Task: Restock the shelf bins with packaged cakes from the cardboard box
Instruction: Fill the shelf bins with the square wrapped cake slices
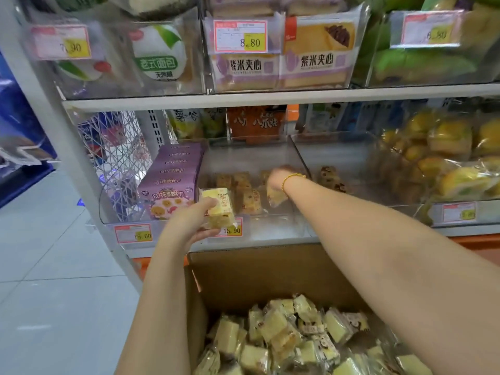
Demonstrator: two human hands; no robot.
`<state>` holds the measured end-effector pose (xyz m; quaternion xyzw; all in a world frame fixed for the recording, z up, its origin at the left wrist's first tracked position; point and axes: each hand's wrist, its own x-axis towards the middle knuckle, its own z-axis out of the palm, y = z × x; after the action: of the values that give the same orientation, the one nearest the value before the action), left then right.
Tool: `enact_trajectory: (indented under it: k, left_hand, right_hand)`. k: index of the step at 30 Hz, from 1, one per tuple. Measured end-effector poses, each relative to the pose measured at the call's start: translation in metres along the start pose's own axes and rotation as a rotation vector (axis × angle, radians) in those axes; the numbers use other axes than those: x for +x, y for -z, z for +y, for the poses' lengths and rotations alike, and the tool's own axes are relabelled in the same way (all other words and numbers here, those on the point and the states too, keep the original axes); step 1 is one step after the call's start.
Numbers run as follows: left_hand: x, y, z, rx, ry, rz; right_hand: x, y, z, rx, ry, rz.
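Left hand (189, 220) grips one yellow wrapped cake (217, 208) at front edge of clear plastic bin (257, 158) | right hand (278, 177) inside bin, grip blurred, cannot tell | purple biscuit boxes (173, 171) just left | brown cardboard box (257, 272) below, heaped with cakes

Cardboard box (257, 274) sits below both arms, packaged cakes (284, 336) piled in it. Right hand (274, 178) is inside the middle bin (270, 228), left hand (189, 220) holds a single cake (217, 208) just in front of it, biscuit boxes (173, 180) left of that.
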<state>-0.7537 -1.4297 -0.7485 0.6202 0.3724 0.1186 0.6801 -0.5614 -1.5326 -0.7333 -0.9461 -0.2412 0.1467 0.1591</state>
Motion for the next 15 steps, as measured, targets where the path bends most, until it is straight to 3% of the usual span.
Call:
enact_trajectory:
  k: [4,9,15]
  left_hand:
    - [0.010,-0.002,0.001,0.107,-0.013,0.049]
    - [0.021,0.003,0.001,0.106,-0.018,0.049]
    - [0.021,0.005,0.002,0.055,-0.008,0.007]
  right_hand:
    - [0.011,-0.012,0.003,0.005,-0.054,-0.147]
    - [0.021,-0.020,0.014,-0.043,-0.069,-0.143]
    - [0.020,-0.029,0.011,-0.179,-0.076,0.187]
